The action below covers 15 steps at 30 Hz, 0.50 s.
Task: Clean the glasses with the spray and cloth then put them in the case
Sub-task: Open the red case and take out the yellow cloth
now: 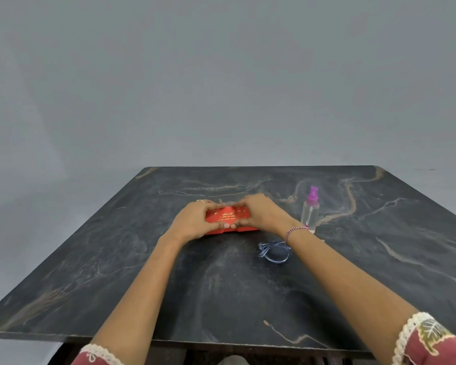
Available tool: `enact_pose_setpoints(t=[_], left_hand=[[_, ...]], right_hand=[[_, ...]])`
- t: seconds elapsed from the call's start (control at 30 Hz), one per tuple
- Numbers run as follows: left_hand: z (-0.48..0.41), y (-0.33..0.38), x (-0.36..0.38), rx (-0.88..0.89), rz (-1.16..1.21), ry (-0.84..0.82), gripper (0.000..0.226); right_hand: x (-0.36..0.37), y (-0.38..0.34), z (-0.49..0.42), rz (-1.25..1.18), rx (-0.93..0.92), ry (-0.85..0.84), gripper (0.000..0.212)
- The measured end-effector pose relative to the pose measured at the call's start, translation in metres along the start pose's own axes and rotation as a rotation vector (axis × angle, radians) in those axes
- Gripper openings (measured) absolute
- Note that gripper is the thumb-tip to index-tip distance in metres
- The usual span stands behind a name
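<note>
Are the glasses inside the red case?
No, the glasses lie on the table, outside the case that the left hand and right hand hold.

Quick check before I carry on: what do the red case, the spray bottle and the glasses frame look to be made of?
The red rectangular case looks like matte card or thin plastic, with gold printed lettering. The clear spray bottle seems to be glossy transparent plastic, since the table shows through it; its nozzle is purple. The blue-framed glasses look like translucent plastic.
</note>
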<state>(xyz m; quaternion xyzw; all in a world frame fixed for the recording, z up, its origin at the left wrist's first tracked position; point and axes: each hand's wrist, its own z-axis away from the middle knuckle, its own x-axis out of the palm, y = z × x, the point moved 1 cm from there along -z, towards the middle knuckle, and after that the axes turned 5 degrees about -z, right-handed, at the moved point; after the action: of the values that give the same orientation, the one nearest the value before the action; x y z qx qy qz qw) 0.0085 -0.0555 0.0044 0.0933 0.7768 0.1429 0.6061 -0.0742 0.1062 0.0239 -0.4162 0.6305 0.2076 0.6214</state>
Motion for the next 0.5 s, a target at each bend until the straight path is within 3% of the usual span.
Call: enact_pose_setpoints(t=[0.17,0.5], left_hand=[[0.013,-0.019,-0.009,-0.050,0.059,-0.015,0.068],[0.023,-0.035,0.000,-0.107,0.193,0.105,0.070]], right_hand=[[0.007,-0.015,-0.010,0.023,-0.042,-0.033,0.065],[0.016,-0.025,-0.010,0.121,-0.119,-0.024,0.063]])
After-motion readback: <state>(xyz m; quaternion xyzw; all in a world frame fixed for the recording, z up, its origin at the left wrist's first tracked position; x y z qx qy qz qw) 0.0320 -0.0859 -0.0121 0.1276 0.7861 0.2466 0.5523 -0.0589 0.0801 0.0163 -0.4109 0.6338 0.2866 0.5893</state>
